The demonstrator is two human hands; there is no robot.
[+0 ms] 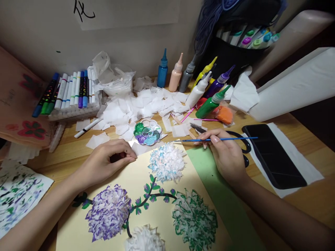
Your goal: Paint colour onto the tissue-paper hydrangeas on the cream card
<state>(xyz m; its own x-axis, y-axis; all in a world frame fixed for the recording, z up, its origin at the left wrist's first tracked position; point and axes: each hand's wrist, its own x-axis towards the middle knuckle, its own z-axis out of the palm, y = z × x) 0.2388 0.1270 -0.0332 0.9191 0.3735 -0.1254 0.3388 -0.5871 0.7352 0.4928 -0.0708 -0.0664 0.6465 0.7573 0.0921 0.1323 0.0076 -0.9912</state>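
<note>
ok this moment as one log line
right hand: holds blue paintbrush, tip near blue-tinged flower | left hand: at edge of cream sheet | palette: beyond flower

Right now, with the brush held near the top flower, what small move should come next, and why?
Probably touch the brush to a white part of the top flower. The right hand holds it with the tip near that flower's upper edge, and the flower shows only patches of blue among white. Whether the tip carries paint is too small to tell.
</note>
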